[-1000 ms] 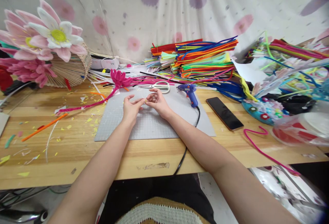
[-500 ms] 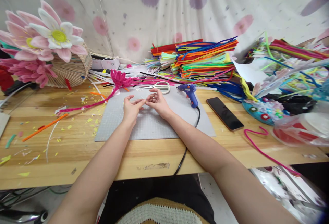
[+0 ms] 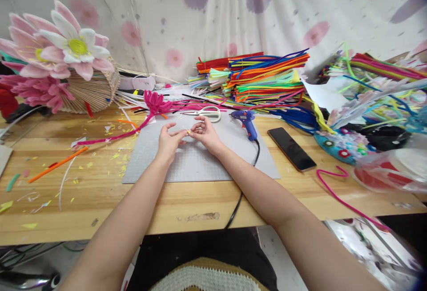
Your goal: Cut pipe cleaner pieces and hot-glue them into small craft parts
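above the flat grey gridded cutting mat point(image 3: 200, 168) on the pale wooden counter point(image 3: 207, 198), a tiny yellow piece point(image 3: 188, 132), too small to tell its shape or material, sits between the left hand point(image 3: 168, 142) and the right hand point(image 3: 207, 138), each pinching it at the fingertips, other fingers loosely curled.

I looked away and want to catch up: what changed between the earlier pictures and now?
Very little: the left hand has eased slightly left, and the tiny yellow piece between the hands shows more clearly. Nothing visibly let go. The right hand, scissors, glue gun and smartphone look essentially unmoved.
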The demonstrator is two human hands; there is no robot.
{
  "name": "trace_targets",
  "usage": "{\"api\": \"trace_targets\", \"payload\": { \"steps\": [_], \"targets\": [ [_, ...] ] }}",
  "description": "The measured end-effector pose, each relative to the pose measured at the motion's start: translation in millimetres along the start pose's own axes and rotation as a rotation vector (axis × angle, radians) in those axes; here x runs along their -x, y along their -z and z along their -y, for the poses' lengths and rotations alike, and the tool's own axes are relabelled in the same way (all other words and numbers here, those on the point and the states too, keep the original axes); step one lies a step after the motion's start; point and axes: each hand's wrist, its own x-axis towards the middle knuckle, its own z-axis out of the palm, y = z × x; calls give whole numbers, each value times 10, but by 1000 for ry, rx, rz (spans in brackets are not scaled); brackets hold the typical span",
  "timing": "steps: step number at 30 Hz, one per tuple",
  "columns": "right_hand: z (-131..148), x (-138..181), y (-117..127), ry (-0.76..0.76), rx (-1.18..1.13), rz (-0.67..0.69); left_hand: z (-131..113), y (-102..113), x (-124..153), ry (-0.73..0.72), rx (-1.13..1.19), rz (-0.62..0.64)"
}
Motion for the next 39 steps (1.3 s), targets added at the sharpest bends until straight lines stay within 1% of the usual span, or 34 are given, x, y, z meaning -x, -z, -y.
{"api": "trace_targets", "payload": {
  "steps": [9, 17, 23, 28, 30, 32, 34, 36, 37, 39],
  "targets": [
    [-16, -5, 7, -24, 14, -13, -5, 11, -7, -25, -61, 26],
    [-16, -9, 20, -35, 33, -4, 24, -1, -16, -53, -52, -18],
    [-12, -2, 15, -40, 30, -8, 3, -7, -18, -26, -25, -60],
    [2, -14, 37, -46, 65, -65, -30, -6, -6, -10, 4, -68],
    [58, -22, 90, -22, 123, -85, -36, -6, -1, -3, 14, -69],
    [167, -22, 181, -15, 214, -53, -33, -3, -3, 0, 15, -75],
    [321, -9, 307, -65, 322, 22, -24, 2, -13, 1, 7, -85],
    [497, 22, 461, -153, 444, 82, -13, 7, -26, 0, 2, -98],
    [584, 45, 548, -179, 507, 94, -8, 9, -33, -1, 5, -104],
    [747, 110, 743, -187, 639, 111, -3, 11, -41, 0, 13, -116]
  ]
}}
